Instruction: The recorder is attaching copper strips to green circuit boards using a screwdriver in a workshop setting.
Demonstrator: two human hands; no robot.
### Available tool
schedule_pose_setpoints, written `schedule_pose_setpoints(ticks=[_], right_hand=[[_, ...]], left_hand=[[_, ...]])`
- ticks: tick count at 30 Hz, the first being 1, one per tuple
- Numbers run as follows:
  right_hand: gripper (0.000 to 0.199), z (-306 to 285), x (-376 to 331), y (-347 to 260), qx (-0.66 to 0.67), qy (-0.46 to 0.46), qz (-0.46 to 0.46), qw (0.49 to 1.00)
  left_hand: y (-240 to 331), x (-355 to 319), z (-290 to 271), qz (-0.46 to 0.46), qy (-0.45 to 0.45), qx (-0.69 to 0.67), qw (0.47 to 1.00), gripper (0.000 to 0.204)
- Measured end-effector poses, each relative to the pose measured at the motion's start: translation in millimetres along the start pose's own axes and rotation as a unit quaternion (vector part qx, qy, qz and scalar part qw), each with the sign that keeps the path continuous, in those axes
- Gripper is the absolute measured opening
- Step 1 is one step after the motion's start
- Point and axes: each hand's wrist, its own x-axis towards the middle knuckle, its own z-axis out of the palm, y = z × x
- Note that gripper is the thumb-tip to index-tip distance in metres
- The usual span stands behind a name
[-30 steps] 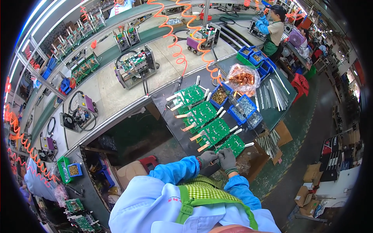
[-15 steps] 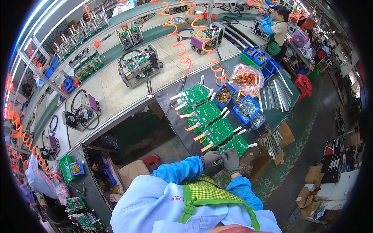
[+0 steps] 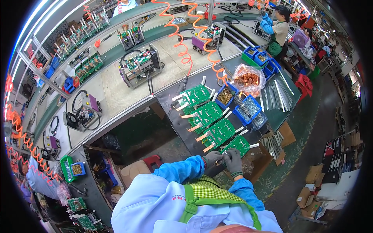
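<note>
My left hand (image 3: 212, 159) and my right hand (image 3: 233, 160), both in grey gloves, meet at the near end of the closest green circuit board (image 3: 237, 145). Their fingers are closed, the fingertips almost touching. A small copper-coloured bit shows by the left fingers; what either hand grips is too small and covered to make out. Beyond lie more circuit boards in a slanting row: one (image 3: 220, 131) beside the closest, another (image 3: 207, 115) past it, and the farthest (image 3: 195, 96). Copper or pale strips stick out from their left ends, and white bars from their right.
Right of the boards stand a blue bin of brass-coloured parts (image 3: 225, 96), a blue bin of silver screws (image 3: 248, 109) and a bag of copper pieces (image 3: 248, 78). Metal strips (image 3: 278, 95) lie farther right. Orange coiled hoses (image 3: 202, 34) hang overhead. A co-worker (image 3: 279, 29) stands far right.
The view has shifted very slightly. My right hand has turned a little at the board's near end; my left hand stays almost in place. The boards lie as before.
</note>
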Motion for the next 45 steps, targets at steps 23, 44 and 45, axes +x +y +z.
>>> schedule_pose_setpoints(ticks=[23, 44, 45], right_hand=[[0.015, -149.1, 134.9, 53.2, -0.009, 0.171, -0.115, 0.978], [0.025, -109.9, 606.4, 187.0, -0.041, -0.218, -0.14, 0.965], [0.028, -90.8, 615.7, 196.4, -0.381, -0.323, -0.268, 0.824]], left_hand=[[53.0, 37.1, 7.9, -0.073, -0.071, -0.058, 0.993, 0.025], [0.2, 31.7, -8.1, -0.079, 0.309, -0.149, 0.936, 0.031], [4.8, 41.2, -5.4, -0.076, 0.31, -0.115, 0.941, 0.032]])
